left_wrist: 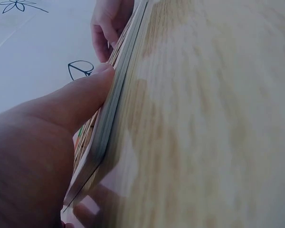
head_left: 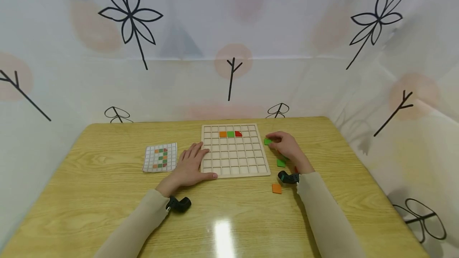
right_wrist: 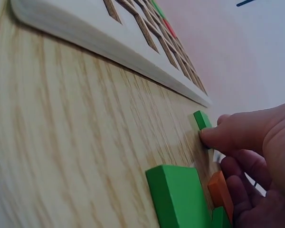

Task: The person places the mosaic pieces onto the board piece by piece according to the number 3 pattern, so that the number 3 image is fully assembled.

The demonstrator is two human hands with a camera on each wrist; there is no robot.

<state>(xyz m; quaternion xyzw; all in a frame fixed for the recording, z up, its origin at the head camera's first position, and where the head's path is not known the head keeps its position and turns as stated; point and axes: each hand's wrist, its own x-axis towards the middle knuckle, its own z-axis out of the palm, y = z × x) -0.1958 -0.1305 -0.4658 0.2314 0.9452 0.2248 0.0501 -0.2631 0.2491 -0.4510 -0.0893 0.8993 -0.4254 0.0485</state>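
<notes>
A pale wooden grid board (head_left: 234, 154) lies flat on the table, with an orange tile (head_left: 223, 134), a green tile (head_left: 231, 133) and a red tile (head_left: 238, 133) side by side in a row near its far edge. My left hand (head_left: 190, 167) rests at the board's near left corner, fingers spread along the left side and thumb (left_wrist: 88, 92) on the near edge. Right of the board, my right hand (head_left: 288, 146) pinches a small green tile (right_wrist: 200, 118) between thumb and fingers. Part of that tile is hidden behind the thumb.
Under and beside the right hand lie loose tiles, among them a green one (right_wrist: 175, 194) and an orange one (right_wrist: 219, 190). Another orange tile (head_left: 276, 188) sits nearer the front. A printed card (head_left: 148, 160) with a coloured grid pattern lies left of the board.
</notes>
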